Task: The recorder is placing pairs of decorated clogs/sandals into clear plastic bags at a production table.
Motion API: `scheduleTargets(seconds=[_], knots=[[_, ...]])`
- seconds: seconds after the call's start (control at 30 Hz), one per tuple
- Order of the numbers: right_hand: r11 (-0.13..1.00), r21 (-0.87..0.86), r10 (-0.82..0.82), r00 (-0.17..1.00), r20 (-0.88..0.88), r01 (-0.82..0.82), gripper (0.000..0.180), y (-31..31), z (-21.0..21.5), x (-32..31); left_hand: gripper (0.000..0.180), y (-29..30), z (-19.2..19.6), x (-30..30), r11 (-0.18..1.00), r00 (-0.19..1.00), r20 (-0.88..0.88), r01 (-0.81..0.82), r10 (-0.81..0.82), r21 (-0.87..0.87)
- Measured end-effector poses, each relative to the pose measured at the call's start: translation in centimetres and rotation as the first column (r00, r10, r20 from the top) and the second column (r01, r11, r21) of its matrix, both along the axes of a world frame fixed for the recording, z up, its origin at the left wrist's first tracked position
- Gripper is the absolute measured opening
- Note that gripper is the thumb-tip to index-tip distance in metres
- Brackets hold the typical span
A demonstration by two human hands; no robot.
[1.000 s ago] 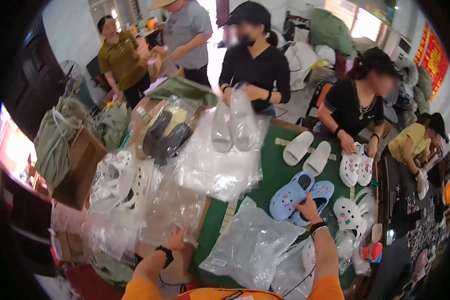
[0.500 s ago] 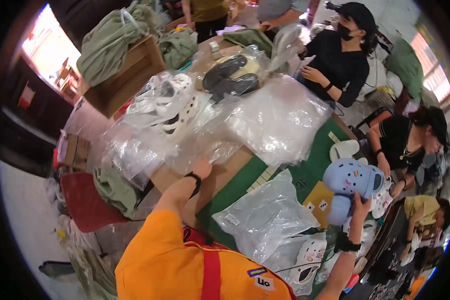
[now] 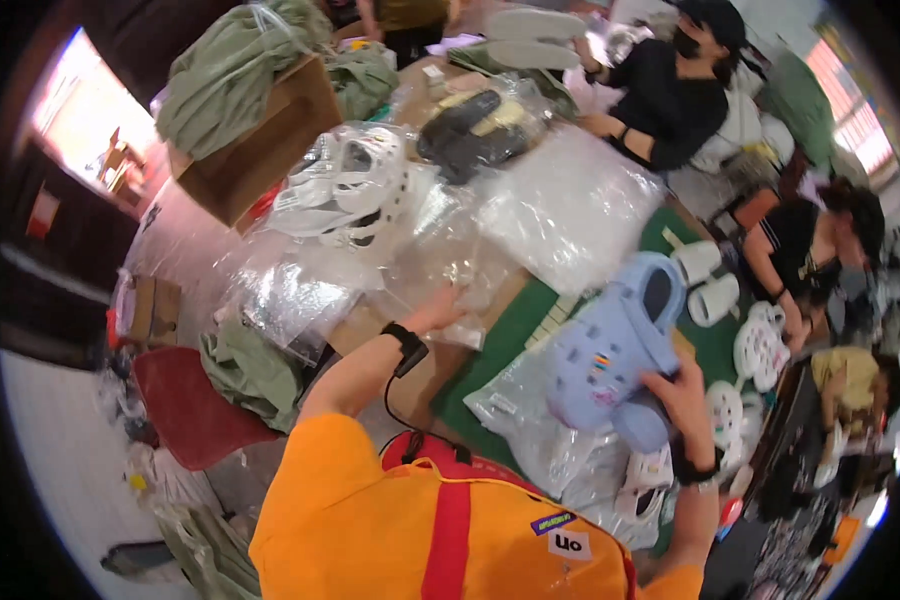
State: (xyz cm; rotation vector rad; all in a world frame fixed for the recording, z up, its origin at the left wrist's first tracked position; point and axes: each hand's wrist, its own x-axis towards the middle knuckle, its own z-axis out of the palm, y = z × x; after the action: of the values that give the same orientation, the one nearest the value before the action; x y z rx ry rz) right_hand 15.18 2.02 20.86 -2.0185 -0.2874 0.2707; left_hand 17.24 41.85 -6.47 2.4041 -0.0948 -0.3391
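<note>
My right hand (image 3: 682, 400) is closed around a pair of light-blue clogs (image 3: 615, 345), held up over the right side of the table. Small coloured charms dot the clog nearer the camera; the other clog is mostly hidden behind and below it. At the table's near left edge, my left hand (image 3: 438, 308) has its fingers on the edge of a clear plastic bag (image 3: 440, 255) and appears to pinch it; the fingertips are blurred. Under the clogs lies another clear bag (image 3: 520, 400), on a green mat (image 3: 470, 400). White clogs with charms (image 3: 647, 482) rest beside that bag.
White clogs in plastic (image 3: 355, 185) and bagged dark slippers (image 3: 475, 135) occupy the table's far side. A stack of clear bags (image 3: 570, 205) lies mid-table. An open cardboard box (image 3: 255, 145) stands far left, a red chair (image 3: 185, 410) near left. Co-workers handle footwear at right.
The light-blue clogs have come left and closer to me in my right hand, tilting upward. My left hand has shifted slightly right and forward over the plastic. A co-worker has raised pale slippers.
</note>
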Motion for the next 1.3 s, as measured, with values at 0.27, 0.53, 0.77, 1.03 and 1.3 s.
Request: scheduleTargets(seconds=[0.27, 0.53, 0.77, 1.03, 1.3], knots=[[0.873, -0.377, 0.43, 0.851, 0.302, -0.308, 0.029, 10.0, -8.0, -1.0, 0.085, -5.6, 16.1, -5.7, 0.976, 0.872, 0.467, 0.206, -0.15, -0.071], [0.898, -0.342, 0.372, 0.892, 0.257, -0.276, 0.04, 10.7, -18.4, -6.5, 0.064, -7.2, 9.8, -9.6, 0.859, 0.852, 0.36, 0.181, -0.38, 0.478], [0.994, -0.106, -0.013, 1.0, -0.019, 0.011, 0.047, 4.2, -17.0, -8.9, 0.043, -4.7, 7.2, -6.8, 0.762, 0.758, 0.211, 0.51, -0.617, 0.399], [0.959, -0.199, -0.259, 0.909, -0.326, 0.202, 0.035, -2.0, -21.7, -13.1, 0.037, -7.3, 13.5, -6.7, 0.877, 0.874, -0.132, 0.477, -0.467, 0.054], [0.963, 0.083, -0.147, 0.757, -0.637, 0.258, 0.036, 0.7, -20.2, -15.3, 0.031, -9.2, 16.0, -7.5, 0.669, 0.577, -0.759, -0.438, -0.302, -0.6]])
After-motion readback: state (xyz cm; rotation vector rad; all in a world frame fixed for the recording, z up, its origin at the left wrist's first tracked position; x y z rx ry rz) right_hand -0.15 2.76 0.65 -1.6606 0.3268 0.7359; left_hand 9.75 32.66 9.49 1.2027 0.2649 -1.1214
